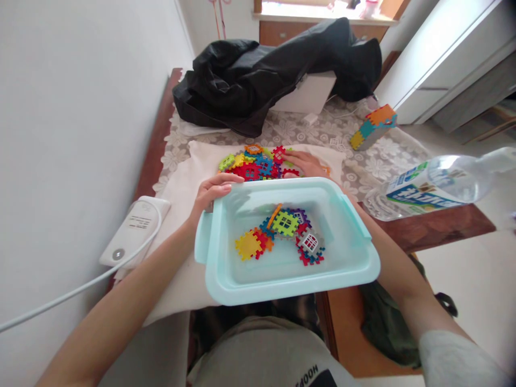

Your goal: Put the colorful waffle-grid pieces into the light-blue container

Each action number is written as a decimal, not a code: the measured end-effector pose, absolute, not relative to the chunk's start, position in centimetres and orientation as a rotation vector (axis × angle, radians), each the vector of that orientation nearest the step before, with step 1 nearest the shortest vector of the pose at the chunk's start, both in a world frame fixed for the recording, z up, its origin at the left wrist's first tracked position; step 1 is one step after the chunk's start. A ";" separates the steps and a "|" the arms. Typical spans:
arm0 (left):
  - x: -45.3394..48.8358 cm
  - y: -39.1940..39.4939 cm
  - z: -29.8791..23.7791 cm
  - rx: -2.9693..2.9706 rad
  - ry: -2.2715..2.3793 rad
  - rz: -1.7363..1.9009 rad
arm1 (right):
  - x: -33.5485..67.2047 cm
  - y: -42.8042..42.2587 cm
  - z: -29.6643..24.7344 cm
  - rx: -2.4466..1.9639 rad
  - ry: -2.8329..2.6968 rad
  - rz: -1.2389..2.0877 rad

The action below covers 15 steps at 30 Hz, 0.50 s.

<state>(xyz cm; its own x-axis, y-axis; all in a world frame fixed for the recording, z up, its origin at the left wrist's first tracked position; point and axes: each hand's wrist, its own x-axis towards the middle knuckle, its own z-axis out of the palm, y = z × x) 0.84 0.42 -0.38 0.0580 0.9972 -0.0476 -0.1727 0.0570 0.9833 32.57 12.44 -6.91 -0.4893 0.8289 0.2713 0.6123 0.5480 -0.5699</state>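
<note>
My left hand [213, 191] grips the far left rim of a light blue plastic bin [355, 252] that overhangs the table's near edge. Several colourful interlocking block pieces [284, 236] lie inside the bin. Beyond the bin, a pile of the same block pieces [253, 164] sits on a white cloth [181, 188]. My right hand [305, 163] rests at the right side of that pile, fingers reaching onto the pieces; the bin's rim hides its lower part, and I cannot see whether it holds a piece.
A black garment [278, 70] drapes over a white box at the back. A built stack of blocks [373, 126] stands at the right. A clear water bottle [435, 185] lies on the right edge. A white power device [135, 231] with cable sits left, by the wall.
</note>
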 end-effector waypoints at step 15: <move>1.1 0.4 0.0 1.096 1.061 1.219 | 32.5 12.7 -7.5 -0.925 -2.311 0.482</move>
